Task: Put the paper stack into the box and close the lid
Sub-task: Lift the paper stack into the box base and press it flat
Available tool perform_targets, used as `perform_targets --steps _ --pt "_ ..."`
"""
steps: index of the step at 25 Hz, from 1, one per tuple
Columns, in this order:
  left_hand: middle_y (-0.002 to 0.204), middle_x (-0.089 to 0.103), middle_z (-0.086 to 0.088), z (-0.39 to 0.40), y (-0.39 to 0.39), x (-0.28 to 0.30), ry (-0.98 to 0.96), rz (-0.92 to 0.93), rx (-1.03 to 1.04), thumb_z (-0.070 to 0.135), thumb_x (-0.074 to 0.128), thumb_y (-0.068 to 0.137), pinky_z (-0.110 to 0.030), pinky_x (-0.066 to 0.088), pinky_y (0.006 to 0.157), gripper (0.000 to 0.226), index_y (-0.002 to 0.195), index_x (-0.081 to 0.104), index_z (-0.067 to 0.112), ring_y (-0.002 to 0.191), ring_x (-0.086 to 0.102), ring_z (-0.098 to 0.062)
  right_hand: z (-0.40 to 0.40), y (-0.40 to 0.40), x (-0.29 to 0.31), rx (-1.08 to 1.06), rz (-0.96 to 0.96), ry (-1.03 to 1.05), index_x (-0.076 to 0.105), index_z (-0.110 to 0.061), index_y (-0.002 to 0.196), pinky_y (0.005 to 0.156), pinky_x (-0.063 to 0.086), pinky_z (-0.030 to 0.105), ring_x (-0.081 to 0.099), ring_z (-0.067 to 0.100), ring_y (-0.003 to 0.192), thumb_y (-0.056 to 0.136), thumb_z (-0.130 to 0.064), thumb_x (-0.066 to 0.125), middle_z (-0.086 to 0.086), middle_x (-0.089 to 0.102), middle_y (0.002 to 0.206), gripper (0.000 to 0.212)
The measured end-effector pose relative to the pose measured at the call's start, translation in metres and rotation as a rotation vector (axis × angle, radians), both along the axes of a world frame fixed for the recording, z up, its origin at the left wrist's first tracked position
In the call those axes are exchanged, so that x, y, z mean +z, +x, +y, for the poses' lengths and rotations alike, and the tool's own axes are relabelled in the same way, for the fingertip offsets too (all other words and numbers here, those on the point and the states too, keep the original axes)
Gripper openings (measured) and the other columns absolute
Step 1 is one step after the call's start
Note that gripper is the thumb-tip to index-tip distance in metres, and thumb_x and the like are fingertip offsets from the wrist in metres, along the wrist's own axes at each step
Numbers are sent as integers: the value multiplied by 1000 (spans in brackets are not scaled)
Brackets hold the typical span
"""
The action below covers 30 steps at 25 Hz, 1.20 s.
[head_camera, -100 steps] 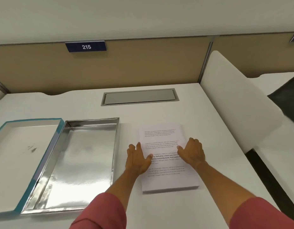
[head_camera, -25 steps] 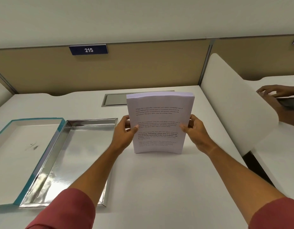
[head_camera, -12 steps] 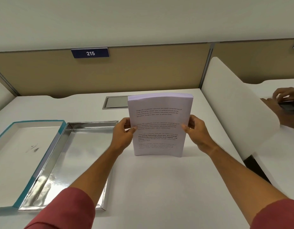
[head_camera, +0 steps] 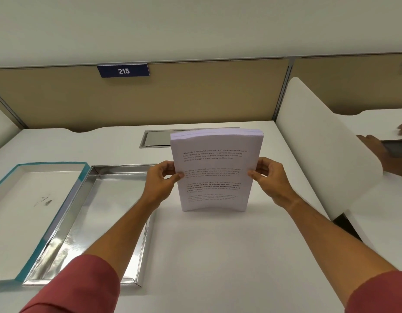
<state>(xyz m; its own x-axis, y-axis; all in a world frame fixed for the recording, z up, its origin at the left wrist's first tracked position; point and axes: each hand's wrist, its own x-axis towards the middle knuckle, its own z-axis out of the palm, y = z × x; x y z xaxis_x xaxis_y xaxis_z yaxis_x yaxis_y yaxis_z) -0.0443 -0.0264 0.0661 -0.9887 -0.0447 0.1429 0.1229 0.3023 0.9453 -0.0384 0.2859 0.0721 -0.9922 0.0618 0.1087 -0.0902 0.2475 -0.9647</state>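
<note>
A thick paper stack [head_camera: 214, 170] with printed text stands upright on its bottom edge on the white desk, bowed slightly. My left hand [head_camera: 160, 181] grips its left edge and my right hand [head_camera: 271, 179] grips its right edge. To the left lies the open silver box [head_camera: 82, 224], shallow and with nothing in it. Its lid [head_camera: 26, 199], white inside with a teal rim, lies upturned against the box's left side.
A tan partition with a blue "215" sign [head_camera: 123, 70] closes the back of the desk. A metal cable hatch [head_camera: 157, 137] is set in the desk behind the papers. A white divider [head_camera: 321, 141] stands at the right; another person's hands [head_camera: 380, 152] are beyond it.
Four seconds ago the stack lay flat under my palms; it has since been stood upright between both hands. Over the last second it has hardly moved.
</note>
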Motion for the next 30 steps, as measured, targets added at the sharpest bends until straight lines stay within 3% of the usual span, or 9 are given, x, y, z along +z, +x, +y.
perform_targets --steps 8,12,16,21,24,30 --pt "92 73 12 1 -2 -7 -70 -36 39 16 76 80 -11 53 66 19 96 68 22 83 70 -8 7 0 -10 44 -79 18 66 -5 106 89 55 31 69 23 97 85 -4 70 7 72 103 21" --pt "94 75 -1 1 -7 -6 -37 -55 35 9 76 79 -26 58 79 19 97 70 11 86 71 -16 3 0 -9 7 -62 24 68 -6 101 85 57 28 69 20 91 84 -2 69 5 73 98 17" --pt "97 75 -8 -3 -1 3 35 -53 22 11 74 82 -32 58 81 18 98 69 6 89 71 -23 -1 -2 1 19 -40 21 68 -7 98 77 57 23 69 22 88 85 -2 68 7 73 95 14" --pt "98 75 -12 -21 5 31 204 -78 50 9 72 84 -33 61 78 14 96 68 5 89 73 -24 -16 -17 29 112 -70 -110 65 -2 106 77 60 39 70 29 91 88 -1 64 16 71 102 18" --pt "93 76 -6 -38 9 41 228 -85 105 9 73 83 -26 60 70 9 92 70 9 85 74 -19 -37 -22 41 158 -75 -131 66 -3 106 71 60 35 71 27 88 88 0 64 15 72 101 18" --pt "91 78 -8 -95 9 44 259 -129 195 9 78 78 -32 62 69 16 91 70 7 83 76 -20 -98 -25 54 121 -142 -140 66 3 106 57 58 24 69 19 72 88 3 61 14 71 88 19"
